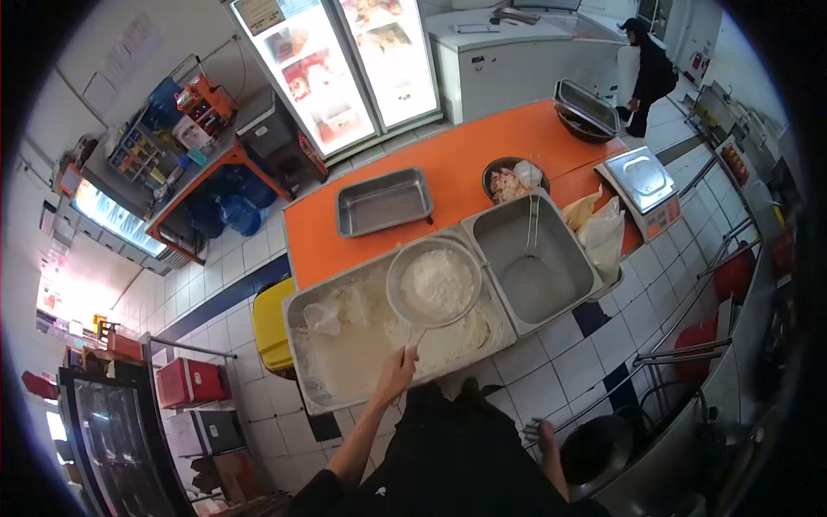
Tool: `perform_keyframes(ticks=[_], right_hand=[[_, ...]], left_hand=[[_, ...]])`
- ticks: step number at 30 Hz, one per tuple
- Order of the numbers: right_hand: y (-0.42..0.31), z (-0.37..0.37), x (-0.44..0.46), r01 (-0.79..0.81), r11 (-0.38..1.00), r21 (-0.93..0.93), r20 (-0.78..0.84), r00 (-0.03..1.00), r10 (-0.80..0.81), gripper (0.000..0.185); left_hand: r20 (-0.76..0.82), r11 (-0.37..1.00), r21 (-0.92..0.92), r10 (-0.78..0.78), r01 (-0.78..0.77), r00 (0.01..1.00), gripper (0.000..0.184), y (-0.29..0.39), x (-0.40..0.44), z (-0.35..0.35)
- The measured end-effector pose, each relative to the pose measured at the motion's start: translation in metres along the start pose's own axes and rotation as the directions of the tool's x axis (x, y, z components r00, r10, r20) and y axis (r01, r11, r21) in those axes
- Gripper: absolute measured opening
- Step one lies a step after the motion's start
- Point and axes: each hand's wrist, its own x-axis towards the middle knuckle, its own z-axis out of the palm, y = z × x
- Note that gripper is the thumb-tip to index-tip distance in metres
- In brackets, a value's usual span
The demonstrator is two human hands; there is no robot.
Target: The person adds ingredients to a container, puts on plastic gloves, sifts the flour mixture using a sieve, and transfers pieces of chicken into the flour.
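Note:
My left hand (397, 372) is closed round the handle of a round sieve (394, 289). A heap of white flour (439, 277) lies in the sieve, which is over a large metal tray (345, 398) with flour spread in it. A clear plastic scoop or bag (323, 318) lies at the tray's left. My right hand (543, 433) hangs low at the right, fingers apart, holding nothing. Right of the tray is a deep metal pan (538, 246) with a long wire utensil (533, 226) and some liquid in it.
On the orange table (465, 155) are a metal tray (385, 205), a bowl of raw meat (504, 185), plastic bags (600, 233), a scale (639, 179) and stacked pans (586, 108). A yellow bin (270, 327) stands left. Another person (653, 73) bends at the back right.

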Motion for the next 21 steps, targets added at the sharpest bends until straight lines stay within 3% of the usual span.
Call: perform_keyframes(ticks=[2,4,6,8,11,13,14,16,17,19,20,21], right_hand=[[0.006,0.006,0.009,0.038,0.999,0.038,-0.092,0.995,-0.034,0.045],[0.018,0.025,-0.022,0.03,0.997,-0.075,-0.128,0.991,-0.04,0.044],[0.039,0.038,-0.028,-0.023,0.999,-0.045,-0.131,0.991,0.017,0.044],[0.049,0.034,-0.018,-0.067,0.997,-0.032,-0.143,0.988,0.061,0.045],[0.105,0.026,0.009,0.268,0.905,-0.331,0.128,0.963,-0.238,0.044],[0.075,0.032,-0.002,0.279,0.909,-0.309,0.07,0.96,-0.27,0.043],[0.05,0.043,-0.013,0.151,0.969,-0.196,-0.07,0.983,-0.168,0.042],[0.035,0.05,-0.014,0.027,0.995,-0.096,-0.192,0.98,-0.046,0.041],[0.035,0.055,-0.022,0.009,0.997,-0.078,-0.198,0.98,-0.024,0.041],[0.011,0.052,-0.024,-0.021,0.998,-0.054,-0.144,0.99,0.014,0.036],[0.002,0.05,-0.008,-0.004,0.999,-0.048,-0.143,0.99,-0.003,0.036],[0.013,0.042,0.006,0.123,0.992,0.038,-0.126,0.985,-0.118,0.036]], left_hand=[[-0.045,0.987,0.113,0.123,-0.117,0.991,0.042,0.015,-0.016,-0.009],[-0.054,0.969,0.205,0.152,-0.138,0.987,0.041,0.043,-0.059,-0.02],[-0.032,0.998,-0.042,-0.038,0.036,0.999,0.038,0.063,-0.093,-0.022],[-0.011,0.998,-0.049,-0.033,0.032,0.999,0.037,0.066,-0.075,-0.012],[0.075,0.983,-0.161,-0.081,0.093,0.994,0.037,0.065,-0.077,-0.007],[0.071,0.96,-0.209,-0.176,0.187,0.982,0.036,0.077,-0.1,-0.006],[0.082,0.961,-0.198,-0.178,0.191,0.981,0.036,0.073,-0.084,-0.003],[0.096,0.984,-0.162,-0.062,0.077,0.993,0.035,0.056,-0.075,-0.001],[0.108,0.989,-0.143,-0.029,0.045,0.994,0.034,0.053,-0.081,-0.004],[0.075,0.965,-0.208,-0.149,0.161,0.986,0.034,0.075,-0.1,-0.005],[0.062,0.964,-0.23,-0.121,0.132,0.991,0.035,0.077,-0.096,0.002],[0.053,0.963,-0.229,-0.132,0.141,0.99,0.035,0.079,-0.09,0.003]])
